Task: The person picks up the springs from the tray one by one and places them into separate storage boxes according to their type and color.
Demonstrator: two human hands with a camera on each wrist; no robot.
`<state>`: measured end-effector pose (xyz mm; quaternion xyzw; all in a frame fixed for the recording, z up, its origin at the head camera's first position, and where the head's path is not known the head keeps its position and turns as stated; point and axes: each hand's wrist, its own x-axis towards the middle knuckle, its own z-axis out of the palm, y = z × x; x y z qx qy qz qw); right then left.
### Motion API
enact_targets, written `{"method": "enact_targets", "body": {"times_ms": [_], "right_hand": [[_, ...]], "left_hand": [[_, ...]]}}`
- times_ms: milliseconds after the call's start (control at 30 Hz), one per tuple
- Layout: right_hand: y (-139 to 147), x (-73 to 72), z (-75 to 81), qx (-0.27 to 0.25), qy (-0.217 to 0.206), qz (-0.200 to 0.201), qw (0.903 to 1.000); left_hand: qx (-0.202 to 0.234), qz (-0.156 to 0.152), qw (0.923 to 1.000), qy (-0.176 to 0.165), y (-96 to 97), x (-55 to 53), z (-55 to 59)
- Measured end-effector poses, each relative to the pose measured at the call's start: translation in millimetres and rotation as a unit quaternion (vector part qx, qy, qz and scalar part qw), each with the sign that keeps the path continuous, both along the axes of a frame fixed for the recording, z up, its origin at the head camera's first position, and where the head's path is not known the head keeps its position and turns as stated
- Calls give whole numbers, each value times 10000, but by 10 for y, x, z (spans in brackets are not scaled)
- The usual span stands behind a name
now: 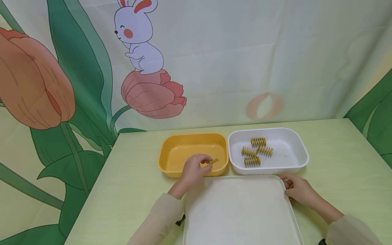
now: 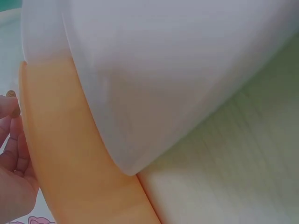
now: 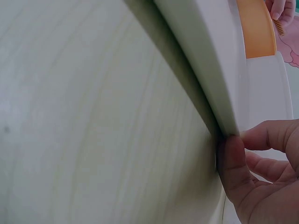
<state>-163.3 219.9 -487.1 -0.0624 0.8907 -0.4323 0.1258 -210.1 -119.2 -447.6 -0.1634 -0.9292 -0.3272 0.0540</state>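
My left hand [image 1: 195, 167] pinches a small gold coil spring [image 1: 214, 161] between thumb and fingertips, over the front right part of the yellow bin [image 1: 183, 141]. The spring's far end sticks out to the right of the fingers. In the right wrist view the same spring [image 3: 279, 27] shows above the yellow bin's rim. My right hand [image 1: 301, 191] grips the far right corner of the white tray [image 1: 239, 207], with thumb and forefinger on its rim in the right wrist view. Part of the left hand [image 2: 16, 191] is cut off in the left wrist view.
A white bin [image 1: 288, 149] stands right beside the yellow one and holds several larger gold springs [image 1: 252, 161]. The tray lies in front of both bins on the pale green table [image 1: 134, 163]. Behind the table hangs a printed curtain [image 1: 220, 61].
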Motion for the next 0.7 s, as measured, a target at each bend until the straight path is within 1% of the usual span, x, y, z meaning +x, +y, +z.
{"method": "enact_targets", "body": {"times_ms": [267, 333, 567, 700], "right_hand": [[0, -3, 4, -14, -12, 4, 10000], [0, -2, 3, -11, -11, -6, 10000], [-3, 3, 9, -23, -26, -21, 10000], [-8, 7, 17, -29, -31, -26, 10000]], "left_hand": [[-74, 37, 9999, -84, -13, -86, -22], [-52, 68, 9999, -134, -7, -103, -28], [27, 151, 9998, -136, 10, -173, -37], [-14, 124, 9997, -215, 9, -223, -32]]}}
